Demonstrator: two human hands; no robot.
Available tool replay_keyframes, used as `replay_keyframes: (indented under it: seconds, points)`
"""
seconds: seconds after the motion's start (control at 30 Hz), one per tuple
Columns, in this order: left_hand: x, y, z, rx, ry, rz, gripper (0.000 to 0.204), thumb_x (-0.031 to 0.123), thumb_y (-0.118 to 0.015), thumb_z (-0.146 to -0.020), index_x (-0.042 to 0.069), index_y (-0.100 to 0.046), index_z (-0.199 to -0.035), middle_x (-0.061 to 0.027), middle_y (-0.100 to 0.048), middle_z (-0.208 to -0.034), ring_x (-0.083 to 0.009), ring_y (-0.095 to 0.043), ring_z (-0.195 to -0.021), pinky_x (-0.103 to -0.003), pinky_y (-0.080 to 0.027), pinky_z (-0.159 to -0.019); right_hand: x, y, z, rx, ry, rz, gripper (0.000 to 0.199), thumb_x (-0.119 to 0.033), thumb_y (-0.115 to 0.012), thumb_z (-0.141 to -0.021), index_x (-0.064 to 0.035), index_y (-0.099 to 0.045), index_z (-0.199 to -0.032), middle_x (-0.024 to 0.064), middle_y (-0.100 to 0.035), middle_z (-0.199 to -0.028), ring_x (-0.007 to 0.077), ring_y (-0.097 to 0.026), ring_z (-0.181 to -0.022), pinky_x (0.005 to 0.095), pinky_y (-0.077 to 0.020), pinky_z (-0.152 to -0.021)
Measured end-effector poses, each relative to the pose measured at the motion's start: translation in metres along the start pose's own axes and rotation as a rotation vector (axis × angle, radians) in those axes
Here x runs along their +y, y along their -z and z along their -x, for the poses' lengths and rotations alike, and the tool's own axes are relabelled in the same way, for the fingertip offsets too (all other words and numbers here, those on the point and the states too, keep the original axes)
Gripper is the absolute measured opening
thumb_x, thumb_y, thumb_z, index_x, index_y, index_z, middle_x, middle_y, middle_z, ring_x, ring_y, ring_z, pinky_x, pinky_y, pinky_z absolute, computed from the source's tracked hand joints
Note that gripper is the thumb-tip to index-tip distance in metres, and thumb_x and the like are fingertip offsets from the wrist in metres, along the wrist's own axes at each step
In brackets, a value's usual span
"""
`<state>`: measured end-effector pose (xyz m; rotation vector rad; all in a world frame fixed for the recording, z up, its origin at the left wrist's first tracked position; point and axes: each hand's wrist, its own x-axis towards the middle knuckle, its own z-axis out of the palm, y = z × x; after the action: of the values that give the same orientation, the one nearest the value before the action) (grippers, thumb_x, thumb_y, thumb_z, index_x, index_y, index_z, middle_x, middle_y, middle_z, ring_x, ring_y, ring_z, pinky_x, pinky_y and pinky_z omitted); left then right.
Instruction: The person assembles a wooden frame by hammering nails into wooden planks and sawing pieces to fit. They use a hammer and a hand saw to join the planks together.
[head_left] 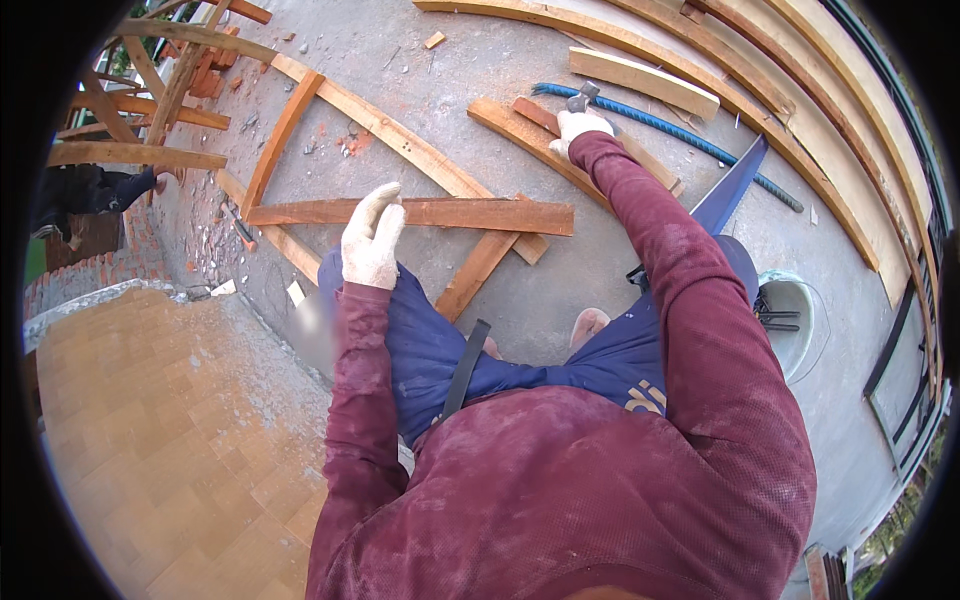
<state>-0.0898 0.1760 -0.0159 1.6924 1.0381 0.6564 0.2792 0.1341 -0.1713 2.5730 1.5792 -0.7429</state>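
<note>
Two gloved hands work from our head view. Our left hand [372, 238] rests with loosely curled fingers on the reddish plank [420, 213], which lies flat on the concrete slab [600, 260], its long axis running left to right. Beyond that plank's right end, our right hand [580, 127] is closed round a hammer [582, 97]. We judge it wise to press the plank steady before striking.

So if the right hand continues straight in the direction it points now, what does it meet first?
The right hand, holding a hammer, reaches up and away over a wooden plank. Straight on, it would probably meet the blue ribbed bar first, though depth is hard to judge.
</note>
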Motion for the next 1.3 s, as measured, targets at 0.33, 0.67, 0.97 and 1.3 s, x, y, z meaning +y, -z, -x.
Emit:
replay_keyframes:
  seconds: [0.33,0.67,0.97,1.3]
  points:
    - [-0.053,0.005,-0.053,-0.235,0.271,0.048,0.057,0.036,-0.065,-0.103,0.008,-0.051,-0.150,-0.0116,-0.062,-0.140,-0.0218,-0.062,-0.125,-0.040,-0.048,-0.105,0.026,0.013,-0.019,0.057,-0.096,-0.494,0.060,-0.050,-0.063,-0.097,0.0025,-0.070,-0.124,0.0214,-0.074,-0.118,0.0314,-0.071,-0.112,0.0403,-0.0523,-0.098]
    - [-0.052,-0.077,-0.099,-0.630,0.074,-0.149,0.069,0.042,-0.062,-0.101,0.000,-0.044,-0.153,-0.0205,-0.056,-0.147,-0.0280,-0.055,-0.132,-0.036,-0.042,-0.114,-0.159,-0.059,0.186,0.178,-0.159,-1.176,0.057,-0.045,-0.065,-0.100,0.0067,-0.065,-0.124,0.0263,-0.069,-0.125,0.0300,-0.067,-0.115,0.0395,-0.0519,-0.098]
    - [-0.100,-0.095,-0.095,-0.593,0.017,-0.598,0.057,0.050,-0.052,-0.102,0.003,-0.060,-0.132,-0.0294,-0.063,-0.127,-0.0450,-0.058,-0.123,-0.048,-0.045,-0.106,-0.138,-0.071,0.289,0.161,0.375,-0.742,0.017,-0.016,-0.055,-0.103,-0.0018,-0.065,-0.106,0.0144,-0.065,-0.094,0.0318,-0.068,-0.085,0.0368,-0.0538,-0.080]
    - [-0.127,-0.100,-0.101,-0.646,-0.095,-0.579,0.042,0.038,-0.047,-0.104,0.007,-0.061,-0.129,-0.0213,-0.065,-0.128,-0.0410,-0.064,-0.115,-0.047,-0.051,-0.099,-0.153,-0.062,0.278,0.116,0.391,-0.976,0.023,-0.019,-0.052,-0.103,-0.0057,-0.067,-0.091,0.0124,-0.066,-0.088,0.0340,-0.065,-0.083,0.0394,-0.0526,-0.077]
